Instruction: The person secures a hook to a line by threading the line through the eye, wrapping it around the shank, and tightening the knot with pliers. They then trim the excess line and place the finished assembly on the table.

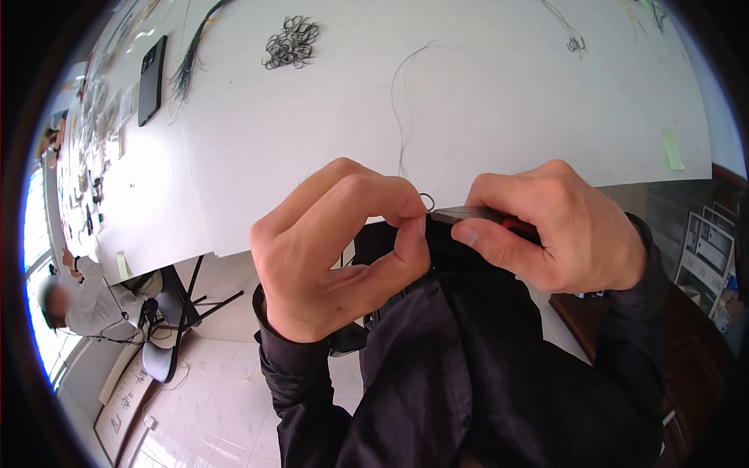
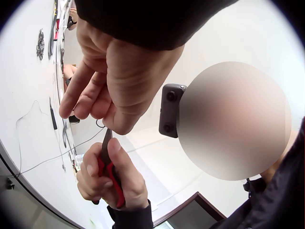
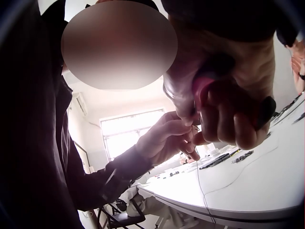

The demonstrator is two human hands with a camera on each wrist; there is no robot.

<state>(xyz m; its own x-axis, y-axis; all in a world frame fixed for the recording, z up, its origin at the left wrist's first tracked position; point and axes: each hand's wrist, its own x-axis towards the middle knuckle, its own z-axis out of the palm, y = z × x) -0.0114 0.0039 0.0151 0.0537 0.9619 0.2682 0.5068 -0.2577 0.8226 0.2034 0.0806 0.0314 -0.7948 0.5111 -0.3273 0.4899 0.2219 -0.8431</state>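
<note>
My left hand (image 1: 320,234) pinches a small dark ring (image 1: 427,203) of thin wire between thumb and forefinger. A thin wire (image 1: 399,117) runs from beside these fingertips across the white table. In my right hand (image 1: 566,234) is a pair of pliers with red and black handles (image 2: 119,188), gripped around the handles. The narrow dark tip of the pliers (image 1: 452,214) points left, right at the ring and the left fingertips. The left wrist view shows the ring (image 2: 99,123) next to the pliers' tip, whose very end is hidden by the left thumb.
On the white table (image 1: 296,140) lie a pile of dark wire rings (image 1: 292,43), a bundle of dark strands (image 1: 187,66), a black phone (image 1: 152,81) and a few loose hooked wires (image 1: 575,44). A person (image 1: 86,300) sits at the left beside the table.
</note>
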